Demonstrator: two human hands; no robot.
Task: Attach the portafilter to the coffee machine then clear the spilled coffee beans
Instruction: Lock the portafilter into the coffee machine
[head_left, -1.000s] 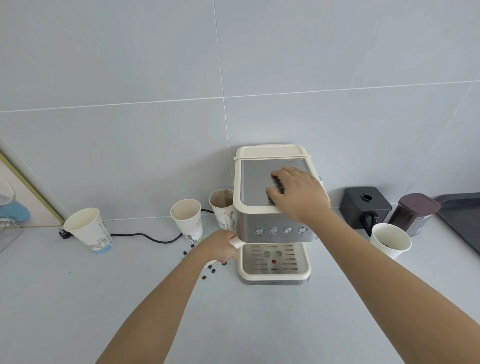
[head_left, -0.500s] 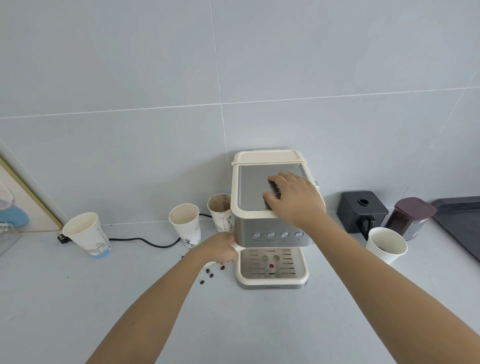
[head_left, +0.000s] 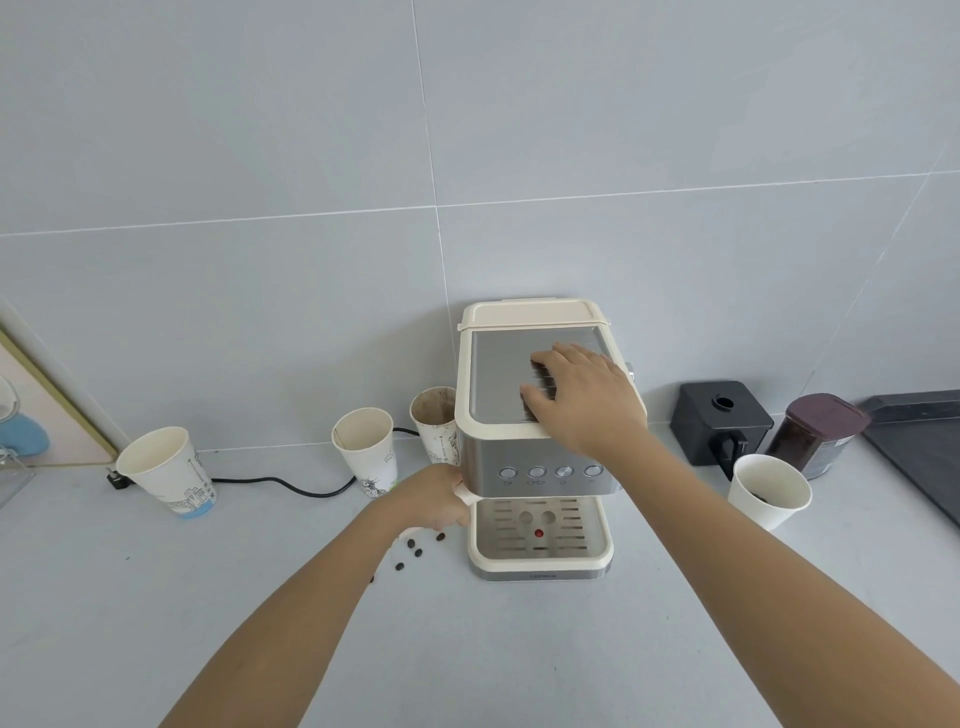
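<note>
A cream and steel coffee machine (head_left: 488, 364) stands against the tiled wall. My right hand (head_left: 582, 397) lies flat on its steel top, fingers spread, holding nothing. My left hand (head_left: 434, 496) is closed around the cream portafilter handle (head_left: 466, 496), which sticks out from under the machine's left front corner; the portafilter's head is hidden beneath the machine. Several dark spilled coffee beans (head_left: 415, 551) lie on the counter just left of the drip tray (head_left: 540, 558), partly under my left forearm.
Three paper cups (head_left: 166, 470) (head_left: 366, 452) (head_left: 436, 428) stand left of the machine, a black cable (head_left: 280, 483) running behind them. To the right are a black box (head_left: 719, 418), a dark jar (head_left: 818, 434) and a white cup (head_left: 769, 491) with beans inside.
Both hands keep their hold while the view shifts slightly. My left hand with the handle has moved a little to the right, closer to the machine's front.
</note>
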